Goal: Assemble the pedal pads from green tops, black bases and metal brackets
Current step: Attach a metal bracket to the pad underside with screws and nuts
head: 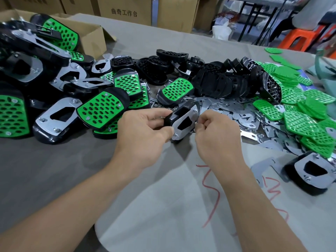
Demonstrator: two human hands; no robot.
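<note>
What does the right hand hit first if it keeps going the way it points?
The metal bracket: the right hand points up-left in the picture and its fingers pinch at that bracket's edge, on the black base that the left hand grips. No gap shows between them.

Stacked cardboard boxes behind; orange stools right.

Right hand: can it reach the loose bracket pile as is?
Probably yes. The bracket pile lies just beside the right hand, nothing between them. But that hand is busy pinching at the pad the left hand holds; it must let go first.
</note>
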